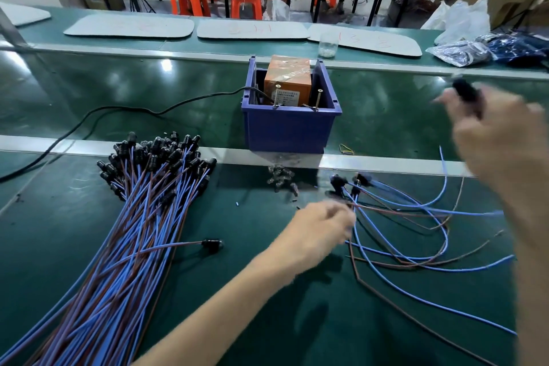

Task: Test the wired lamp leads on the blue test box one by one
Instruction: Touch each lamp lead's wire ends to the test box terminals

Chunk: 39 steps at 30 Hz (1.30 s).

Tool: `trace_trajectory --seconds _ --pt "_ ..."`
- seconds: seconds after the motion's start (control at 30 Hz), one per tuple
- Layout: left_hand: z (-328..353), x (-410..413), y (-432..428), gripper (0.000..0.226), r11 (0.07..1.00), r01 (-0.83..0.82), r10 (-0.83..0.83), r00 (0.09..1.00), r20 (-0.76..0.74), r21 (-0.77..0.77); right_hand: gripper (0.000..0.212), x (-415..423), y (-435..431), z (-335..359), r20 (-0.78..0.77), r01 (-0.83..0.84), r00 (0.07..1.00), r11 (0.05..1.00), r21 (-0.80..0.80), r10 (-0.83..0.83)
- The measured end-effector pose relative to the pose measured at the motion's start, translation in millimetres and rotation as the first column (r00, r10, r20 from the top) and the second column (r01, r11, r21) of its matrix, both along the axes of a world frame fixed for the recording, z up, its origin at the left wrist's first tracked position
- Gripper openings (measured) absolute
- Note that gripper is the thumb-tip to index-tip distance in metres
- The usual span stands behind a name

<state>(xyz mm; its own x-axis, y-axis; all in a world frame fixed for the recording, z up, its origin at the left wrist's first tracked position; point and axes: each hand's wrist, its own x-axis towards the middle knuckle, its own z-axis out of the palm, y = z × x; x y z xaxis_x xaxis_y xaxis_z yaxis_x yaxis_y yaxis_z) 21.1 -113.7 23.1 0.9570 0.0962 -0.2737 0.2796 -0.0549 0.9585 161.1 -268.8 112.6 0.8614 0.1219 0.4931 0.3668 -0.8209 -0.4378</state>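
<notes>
The right grip (493, 134), blurred, clenches a black lamp socket (465, 90) above the green desk (267, 291). The left grip (323, 226) pinches the loose leads (401, 246) fanned out to its right. The blue test box (291, 128) stands beyond and between both grips, and the lead bundle (142, 202) lies left of the left grip. Orange stools (190, 0) stand far beyond.
</notes>
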Motion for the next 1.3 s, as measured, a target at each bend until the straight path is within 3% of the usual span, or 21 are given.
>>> trace_trajectory --seconds 0.07,0.13,0.2,0.23,0.3,0.4,0.53,0.63,0.7,0.73,0.8,0.83,0.9,0.97,1.03,1.07,1.1,1.17,1.23,1.3 --pt "9 -17 26 0.03 0.874 0.265 -0.255 0.964 -0.08 0.409 0.065 8 -26 16 0.048 0.08 0.996 0.977 -0.2 -0.072" --pt "20 -31 62 0.035 0.586 0.217 -0.191 0.973 -0.127 0.781 0.056 9 -24 7 -0.014 0.05 0.998 0.924 -0.38 -0.06" --pt "26 -45 98 0.045 0.194 0.244 -0.079 0.969 -0.233 0.95 0.041 0 1 -21 -0.181 -0.092 0.983 0.839 -0.535 -0.007" --pt "27 -49 111 0.052 0.075 0.366 -0.013 0.93 -0.366 0.927 0.032 -7 17 -40 -0.263 -0.16 0.965 0.819 -0.552 0.011" --pt "23 -52 130 0.052 0.049 0.572 0.063 0.817 -0.574 0.819 0.023 -22 42 -80 -0.317 -0.247 0.945 0.821 -0.515 0.085" --pt "18 -50 141 0.032 0.142 0.57 -0.055 0.821 -0.569 0.809 0.009 -34 57 -126 -0.195 -0.339 0.939 0.863 -0.374 0.284" --pt "16 -43 131 0.029 0.172 0.26 -0.109 0.964 -0.244 0.95 0.012 -38 62 -145 -0.069 -0.254 0.967 0.938 -0.237 0.244" --pt "13 -37 112 0.032 0.134 -0.098 -0.076 0.991 0.108 0.986 0.035 -40 62 -136 0.065 -0.184 0.978 0.966 -0.182 0.198" --pt "12 -32 96 0.027 0.256 -0.337 -0.086 0.926 0.368 0.906 0.041 -49 65 -118 0.042 -0.366 0.93 0.93 0.02 0.365" --pt "10 -29 87 0.024 0.342 -0.403 -0.117 0.878 0.464 0.849 0.04 -56 70 -105 -0.084 -0.504 0.843 0.834 0.227 0.532" --pt "10 -22 68 0.019 0.456 -0.446 -0.181 0.801 0.571 0.771 0.034 -72 83 -89 -0.304 -0.546 0.527 0.59 0.595 0.794" --pt "10 -20 60 0.018 0.491 -0.46 -0.177 0.779 0.602 0.74 0.027 -76 89 -88 -0.319 -0.514 0.45 0.534 0.671 0.834" --pt "9 -15 51 0.022 0.566 -0.52 -0.084 0.735 0.672 0.64 0.009 -79 98 -82 -0.265 -0.45 0.498 0.507 0.735 0.826" --pt "5 -12 45 0.034 0.697 -0.541 0.09 0.717 0.691 0.47 0.012 -75 102 -77 -0.228 -0.353 0.577 0.491 0.796 0.784" --pt "3 -11 37 0.038 0.841 -0.516 0.346 0.746 0.569 0.165 0.014 -69 100 -75 -0.21 -0.258 0.648 0.47 0.844 0.732" --pt "3 -7 34 0.033 0.857 -0.514 0.475 0.757 0.45 -0.039 0.013 -66 99 -74 -0.197 -0.226 0.672 0.452 0.863 0.713" --pt "5 -3 32 0.031 0.817 -0.53 0.577 0.761 0.296 -0.227 0.013 -63 97 -75 -0.184 -0.219 0.687 0.443 0.869 0.703" --pt "12 9 35 0.029 0.644 -0.578 0.675 0.737 0.017 -0.5 0.012 -59 91 -77 -0.172 -0.262 0.667 0.445 0.857 0.725" --pt "23 17 47 0.03 0.396 -0.58 0.74 0.661 -0.127 -0.712 0.016 -51 83 -77 -0.187 -0.271 0.626 0.436 0.858 0.757" --pt "32 19 62 0.032 0.171 -0.517 0.789 0.582 -0.197 -0.839 0.026 -39 75 -76 -0.196 -0.177 0.626 0.382 0.907 0.755"
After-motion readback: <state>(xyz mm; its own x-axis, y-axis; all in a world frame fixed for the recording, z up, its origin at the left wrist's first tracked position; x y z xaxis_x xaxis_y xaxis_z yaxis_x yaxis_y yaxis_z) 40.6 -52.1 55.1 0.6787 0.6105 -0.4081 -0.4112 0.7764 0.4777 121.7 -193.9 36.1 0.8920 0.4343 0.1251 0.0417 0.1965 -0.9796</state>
